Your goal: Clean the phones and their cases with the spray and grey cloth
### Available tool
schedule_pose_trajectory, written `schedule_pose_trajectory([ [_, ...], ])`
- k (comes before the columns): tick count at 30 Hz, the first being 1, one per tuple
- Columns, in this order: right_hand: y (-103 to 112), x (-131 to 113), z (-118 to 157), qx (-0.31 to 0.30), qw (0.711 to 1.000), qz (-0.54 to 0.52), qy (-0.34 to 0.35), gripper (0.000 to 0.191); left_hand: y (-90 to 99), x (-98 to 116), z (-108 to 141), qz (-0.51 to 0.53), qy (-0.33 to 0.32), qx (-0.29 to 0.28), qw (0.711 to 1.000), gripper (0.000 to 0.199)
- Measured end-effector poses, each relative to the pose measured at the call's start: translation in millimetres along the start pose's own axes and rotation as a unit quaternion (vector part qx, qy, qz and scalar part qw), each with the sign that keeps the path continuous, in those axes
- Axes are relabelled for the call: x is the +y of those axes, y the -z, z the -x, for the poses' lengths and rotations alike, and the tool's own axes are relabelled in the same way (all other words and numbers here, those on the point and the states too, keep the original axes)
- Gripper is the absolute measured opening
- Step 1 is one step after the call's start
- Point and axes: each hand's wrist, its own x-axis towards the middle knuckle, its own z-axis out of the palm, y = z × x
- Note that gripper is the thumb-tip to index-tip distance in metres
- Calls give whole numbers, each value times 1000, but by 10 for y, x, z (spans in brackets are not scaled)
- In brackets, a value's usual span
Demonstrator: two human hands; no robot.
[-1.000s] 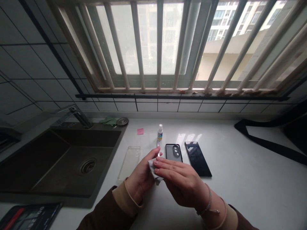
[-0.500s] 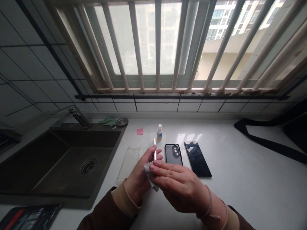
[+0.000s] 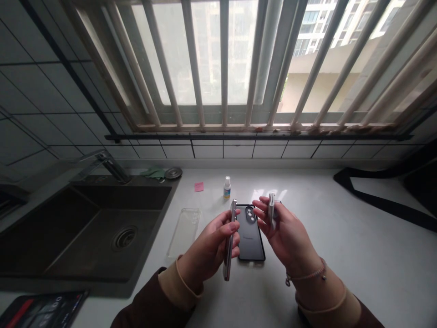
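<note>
My left hand (image 3: 208, 246) grips a slim silver-edged smartphone (image 3: 230, 239), held nearly upright and edge-on to me. My right hand (image 3: 287, 232) pinches a folded grey cloth (image 3: 271, 210) between thumb and fingers. Between the hands, a black phone case (image 3: 250, 237) lies flat on the white counter (image 3: 324, 273), its camera cutout toward the window. The hands do not touch it. A dark glass panel (image 3: 278, 201) lies almost wholly hidden beneath my right hand.
A transparent phone case (image 3: 184, 232) lies left of my hands, beside a dark sink (image 3: 119, 232) with a tap (image 3: 112, 166). Behind stand a small dropper bottle (image 3: 227, 187) and a pink note (image 3: 198, 187). A black strap (image 3: 385, 205) lies at right.
My hands have parted. The cloth now sits in my right hand, no longer wrapped around the silver item, and the phone shows in my left. My right hand has moved over the dark panel.
</note>
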Motion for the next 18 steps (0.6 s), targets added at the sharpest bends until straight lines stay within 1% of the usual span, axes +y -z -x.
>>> schedule_pose_trajectory([
  [4,46,21,-82,-9,999,48,3,31,20,-38,-11,-14,5,-23,1000,59],
  [6,58,57,-94,-15,997,76,20,35,29,-48,-13,-18,6,-30,999,56],
  [9,68,85,-72,-58,990,98,79,39,41,-62,-19,-18,7,-30,999,56],
  [11,76,87,-31,-82,975,147,147,39,50,-77,-25,-17,12,-32,999,57],
  [12,81,88,-6,-85,959,195,190,38,55,-87,-28,-19,14,-34,999,55],
  [13,84,91,19,-82,935,250,239,35,60,-97,-31,-24,16,-35,999,52],
  [14,85,99,43,-83,903,305,292,31,64,-107,-32,-30,18,-35,999,47],
  [16,79,124,81,-111,828,387,390,23,69,-123,-33,-48,20,-36,998,40],
  [18,69,156,99,-149,763,420,468,24,70,-132,-33,-60,18,-41,997,38],
])
